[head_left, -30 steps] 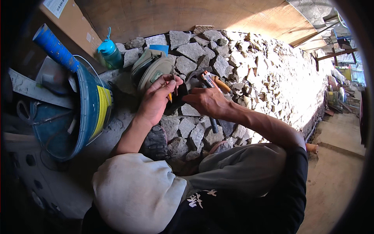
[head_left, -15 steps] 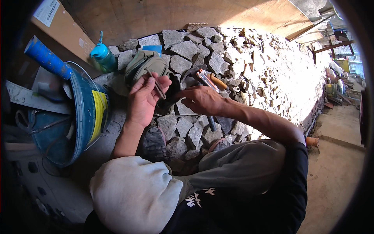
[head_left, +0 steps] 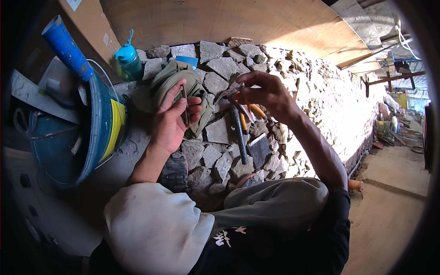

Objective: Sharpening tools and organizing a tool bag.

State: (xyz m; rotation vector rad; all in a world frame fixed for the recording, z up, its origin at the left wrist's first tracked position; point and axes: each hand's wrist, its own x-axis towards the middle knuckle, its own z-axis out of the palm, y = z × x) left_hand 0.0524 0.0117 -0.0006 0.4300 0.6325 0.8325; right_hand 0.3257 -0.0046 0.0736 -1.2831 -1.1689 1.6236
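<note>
My left hand (head_left: 174, 120) is palm up over the stones, with a thin dark rod (head_left: 185, 106) held across its fingers. Raised to the right, my right hand (head_left: 267, 94) pinches a small grey metal piece (head_left: 228, 95) between its fingertips. Under that hand lie a dark-handled hammer (head_left: 239, 135), an orange-handled tool (head_left: 257, 111) and a flat dark block (head_left: 260, 149) on the rough stone wall top (head_left: 219, 129). A folded olive-green cloth (head_left: 170, 78) rests just beyond my left hand. My knees fill the lower part of the view.
A blue bucket (head_left: 104, 130) with a yellow band stands at the left, a blue tube (head_left: 67, 46) sticking out of it. A teal water bottle (head_left: 129, 60) stands by a cardboard box (head_left: 89, 20). A plywood sheet (head_left: 238, 23) lies behind the stones, which drop off at the right.
Both hands have come up off the tools and moved apart. My left hand has turned palm up with the rod; my right hand has lifted higher with the metal piece.
</note>
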